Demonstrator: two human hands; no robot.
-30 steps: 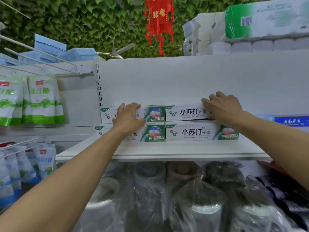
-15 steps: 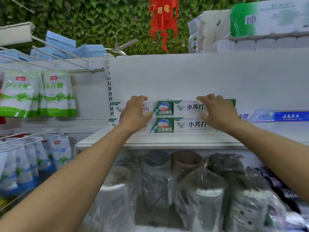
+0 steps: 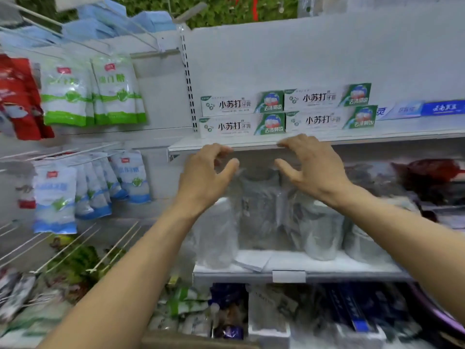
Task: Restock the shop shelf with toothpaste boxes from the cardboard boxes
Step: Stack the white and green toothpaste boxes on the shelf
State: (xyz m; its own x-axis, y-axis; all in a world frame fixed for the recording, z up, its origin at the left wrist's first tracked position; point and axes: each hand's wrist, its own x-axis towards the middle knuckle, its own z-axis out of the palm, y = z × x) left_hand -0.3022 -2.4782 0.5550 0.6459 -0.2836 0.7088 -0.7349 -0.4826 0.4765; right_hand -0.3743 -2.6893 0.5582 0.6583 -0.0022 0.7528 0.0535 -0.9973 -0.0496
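A: Shop aisle, white back panel, leaf wall point(image 3: 221, 11) above it. A white shelf point(image 3: 226, 145) at mid height carries the stock.
B: Count, layout?
A: Four toothpaste boxes point(image 3: 234, 126) in a 2x2 block: two lie end to end, two more lie flat on top. Long faces forward, green ends to the right. The block sits at the shelf's left end, just beside the slotted upright point(image 3: 188, 84).
B: Anything else on that shelf?
A: Blue boxes point(image 3: 442, 108) lie to the right of the block, near it. Touching or not, can't tell.
B: Hands?
A: Left hand point(image 3: 203, 180) and right hand point(image 3: 314, 170) are both in front of the shelf's front edge, below the block and apart from the boxes. Backs face the camera, fingers spread and loosely curled, thumbs out. Neither holds anything. The right fingertips overlap the shelf edge in view; contact can't be told.
B: Containers below?
A: Lower shelf point(image 3: 327, 269) has upright rolls point(image 3: 261, 210), each in a clear plastic bag, side by side. The tier under that holds mixed packs, too blurred to name.
B: Left side?
A: Peg hooks with hanging pouches. Green pouches point(image 3: 68, 96) up top, a red pouch point(image 3: 20, 96) just beside them. Blue pouches point(image 3: 55, 197) hang on the row below.
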